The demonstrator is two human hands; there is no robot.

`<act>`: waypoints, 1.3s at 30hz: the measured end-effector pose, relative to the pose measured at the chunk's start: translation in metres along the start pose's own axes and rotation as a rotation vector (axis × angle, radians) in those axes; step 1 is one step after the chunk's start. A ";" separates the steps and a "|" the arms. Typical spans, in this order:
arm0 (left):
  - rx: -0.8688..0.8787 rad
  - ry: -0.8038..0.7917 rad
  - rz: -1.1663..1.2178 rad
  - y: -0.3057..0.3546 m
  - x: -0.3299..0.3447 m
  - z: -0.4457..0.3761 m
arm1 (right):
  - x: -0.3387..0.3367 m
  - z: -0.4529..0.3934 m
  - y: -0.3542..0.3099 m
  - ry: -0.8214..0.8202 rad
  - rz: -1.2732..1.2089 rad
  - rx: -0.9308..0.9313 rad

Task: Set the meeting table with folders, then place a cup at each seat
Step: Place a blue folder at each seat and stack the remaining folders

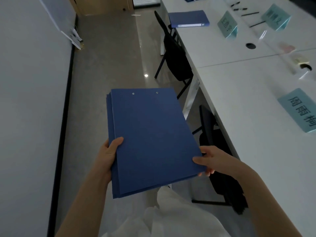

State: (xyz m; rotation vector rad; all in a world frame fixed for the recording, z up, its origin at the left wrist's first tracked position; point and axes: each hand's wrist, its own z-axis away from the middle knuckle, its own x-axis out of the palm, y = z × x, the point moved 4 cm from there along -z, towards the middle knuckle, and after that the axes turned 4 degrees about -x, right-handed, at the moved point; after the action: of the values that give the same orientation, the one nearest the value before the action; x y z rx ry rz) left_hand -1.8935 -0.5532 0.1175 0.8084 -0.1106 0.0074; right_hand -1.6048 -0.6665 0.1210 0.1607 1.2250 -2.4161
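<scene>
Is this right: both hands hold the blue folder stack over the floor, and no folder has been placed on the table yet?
Not quite. The head view shows one blue folder already lying on the white table, at the far seat beside the far chair. The rest stands: the left hand and right hand hold the folder stack over the floor.
</scene>
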 end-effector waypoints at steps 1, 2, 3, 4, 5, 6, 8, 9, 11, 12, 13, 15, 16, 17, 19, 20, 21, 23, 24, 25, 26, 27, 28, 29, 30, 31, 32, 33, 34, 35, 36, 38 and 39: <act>-0.002 0.011 0.005 0.010 0.006 -0.011 | -0.017 -0.014 -0.008 0.072 0.123 0.019; -0.003 0.018 0.015 0.021 0.014 -0.022 | -0.037 -0.029 -0.015 0.168 0.195 0.029; 0.004 0.026 0.014 0.029 0.018 -0.030 | -0.051 -0.039 -0.022 0.269 0.207 0.018; 0.010 0.030 0.014 0.041 0.026 -0.040 | -0.069 -0.055 -0.030 0.364 0.173 -0.004; 0.016 0.029 0.009 0.050 0.031 -0.048 | -0.084 -0.070 -0.035 0.444 0.110 -0.024; 0.018 0.023 0.010 0.060 0.038 -0.058 | -0.098 -0.085 -0.042 0.489 0.033 -0.031; 0.010 0.011 0.012 0.075 0.047 -0.074 | -0.114 -0.116 -0.054 0.437 -0.173 0.012; -0.002 -0.007 0.011 0.082 0.051 -0.085 | -0.117 -0.131 -0.060 0.352 -0.290 0.046; -0.031 -0.020 0.001 0.095 0.059 -0.104 | -0.116 -0.155 -0.074 0.192 -0.498 0.061; -0.043 -0.009 -0.001 0.102 0.061 -0.111 | -0.115 -0.164 -0.079 0.164 -0.572 0.067; -0.050 -0.003 -0.007 0.111 0.064 -0.124 | -0.117 -0.176 -0.083 0.164 -0.638 0.079; -0.065 0.008 -0.019 0.129 0.068 -0.147 | -0.121 -0.199 -0.087 0.205 -0.703 0.108; -0.070 0.002 -0.025 0.139 0.071 -0.159 | -0.124 -0.210 -0.091 0.219 -0.713 0.111; -0.073 -0.007 -0.031 0.149 0.074 -0.172 | -0.128 -0.223 -0.096 0.234 -0.714 0.108; -0.089 -0.029 -0.029 0.175 0.079 -0.202 | -0.142 -0.251 -0.112 0.295 -0.674 0.089; -0.097 -0.038 -0.027 0.188 0.081 -0.216 | -0.149 -0.264 -0.120 0.342 -0.637 0.061; -0.112 -0.053 -0.034 0.203 0.083 -0.232 | -0.158 -0.280 -0.131 0.391 -0.597 0.032; -0.128 -0.092 -0.043 0.232 0.086 -0.256 | -0.176 -0.303 -0.152 0.477 -0.515 -0.024; -0.126 -0.114 -0.042 0.250 0.088 -0.271 | -0.186 -0.317 -0.164 0.511 -0.479 -0.056; -0.118 -0.137 -0.046 0.267 0.089 -0.284 | -0.195 -0.330 -0.175 0.534 -0.450 -0.078; -0.111 -0.165 -0.049 0.284 0.093 -0.295 | -0.203 -0.340 -0.184 0.557 -0.432 -0.100; -0.110 -0.192 -0.059 0.304 0.096 -0.310 | -0.211 -0.354 -0.195 0.578 -0.436 -0.121; -0.110 -0.210 -0.083 0.323 0.102 -0.326 | -0.220 -0.368 -0.206 0.597 -0.450 -0.135; -0.115 -0.212 -0.106 0.338 0.108 -0.339 | -0.226 -0.379 -0.215 0.611 -0.460 -0.149; -0.123 -0.208 -0.128 0.351 0.115 -0.349 | -0.232 -0.388 -0.223 0.623 -0.462 -0.160; -0.130 -0.198 -0.155 0.362 0.121 -0.360 | -0.239 -0.397 -0.230 0.629 -0.462 -0.161; -0.135 -0.198 -0.177 0.372 0.128 -0.372 | -0.246 -0.408 -0.234 0.640 -0.468 -0.149; -0.141 -0.211 -0.192 0.382 0.137 -0.384 | -0.255 -0.419 -0.238 0.654 -0.478 -0.134; -0.139 -0.217 -0.191 0.392 0.144 -0.394 | -0.263 -0.427 -0.241 0.663 -0.482 -0.116; -0.137 -0.224 -0.185 0.402 0.152 -0.407 | -0.273 -0.438 -0.245 0.667 -0.485 -0.105; -0.133 -0.227 -0.178 0.409 0.158 -0.419 | -0.283 -0.447 -0.247 0.668 -0.489 -0.092; -0.140 -0.234 -0.167 0.425 0.172 -0.443 | -0.305 -0.468 -0.251 0.662 -0.509 -0.068; -0.147 -0.244 -0.164 0.434 0.182 -0.459 | -0.319 -0.482 -0.254 0.655 -0.525 -0.065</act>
State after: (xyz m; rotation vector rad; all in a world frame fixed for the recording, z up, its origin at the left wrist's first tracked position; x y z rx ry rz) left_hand -1.6903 0.0717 0.1348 0.6673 -0.2721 -0.2517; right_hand -1.4652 -0.0508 0.1102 0.7422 1.8054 -2.8756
